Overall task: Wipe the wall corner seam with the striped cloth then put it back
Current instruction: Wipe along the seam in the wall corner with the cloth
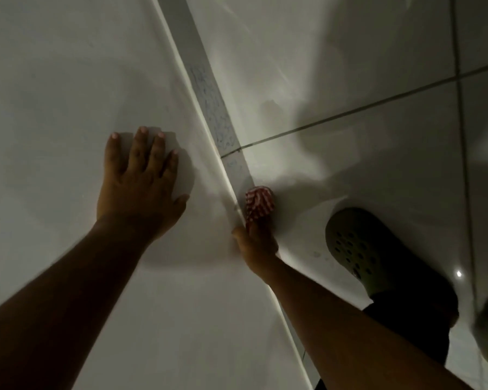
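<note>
The striped cloth (259, 202) is bunched and pressed against the corner seam (231, 190), low by the tiled floor (378, 153), pinched in the right hand (255, 243). The left hand (141, 181) is laid flat on the wall (68, 80), fingers (141, 142) spread.

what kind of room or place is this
Probably an indoor room in a home, seen low down where a wall meets the floor. The floor is large glossy tiles with dark grout lines, the wall is plain and pale, and a foot in a perforated clog stands by. Which room, I cannot tell.
</note>
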`<state>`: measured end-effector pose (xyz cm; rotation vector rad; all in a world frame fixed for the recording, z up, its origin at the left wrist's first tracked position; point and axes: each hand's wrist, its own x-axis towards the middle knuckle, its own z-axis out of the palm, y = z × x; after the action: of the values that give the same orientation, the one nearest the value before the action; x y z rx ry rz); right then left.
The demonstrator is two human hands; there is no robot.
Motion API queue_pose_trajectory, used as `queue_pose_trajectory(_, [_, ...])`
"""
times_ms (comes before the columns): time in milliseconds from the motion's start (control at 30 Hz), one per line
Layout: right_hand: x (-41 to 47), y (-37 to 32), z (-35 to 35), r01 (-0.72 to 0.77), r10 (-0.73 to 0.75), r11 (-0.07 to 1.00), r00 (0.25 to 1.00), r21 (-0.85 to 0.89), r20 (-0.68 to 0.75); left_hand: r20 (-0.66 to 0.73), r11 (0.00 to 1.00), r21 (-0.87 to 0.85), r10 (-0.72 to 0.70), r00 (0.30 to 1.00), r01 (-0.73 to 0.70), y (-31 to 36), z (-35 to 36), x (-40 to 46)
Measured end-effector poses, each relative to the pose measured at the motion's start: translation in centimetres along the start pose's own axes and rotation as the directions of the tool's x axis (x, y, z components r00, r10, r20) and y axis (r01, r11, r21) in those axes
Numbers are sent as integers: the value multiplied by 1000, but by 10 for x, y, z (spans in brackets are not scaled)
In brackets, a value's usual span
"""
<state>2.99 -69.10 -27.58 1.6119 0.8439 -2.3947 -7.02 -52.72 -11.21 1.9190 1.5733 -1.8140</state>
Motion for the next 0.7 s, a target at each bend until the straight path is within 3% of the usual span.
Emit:
queue_pose_trajectory(67, [5, -8, -4, 15, -15, 1000, 999, -19, -31, 2, 995, 95, 15, 1000, -15, 0, 1, -1])
queue_pose_trajectory(167, [53, -52, -21, 166, -172, 974, 985, -155, -28, 34, 993, 117, 0, 999, -4, 3, -1, 3])
queue_pose_trajectory(267, [96, -111, -31, 244, -244, 966, 970, -88, 12, 57, 986, 168, 0, 998, -9, 9, -4, 15])
queue_pose_trajectory(333, [89, -110, -27, 272, -274, 954, 962, -125, 1, 48, 983, 184, -9, 999, 0, 6, -9, 22])
queue_pose_trajectory(433, [57, -48, -16, 307, -318, 933, 947, -190, -33, 5, 978, 205, -49, 999, 47, -16, -20, 32])
queue_pose_trajectory(533, [36, -10, -7, 185, -185, 981, 983, -59, -5, -57, 973, 207, -91, 994, 101, -44, -33, 43])
queue_pose_trajectory(700, [88, -96, -21, 327, -335, 940, 940, -99, -68, -85, 955, 267, -113, 990, 132, -49, -31, 54])
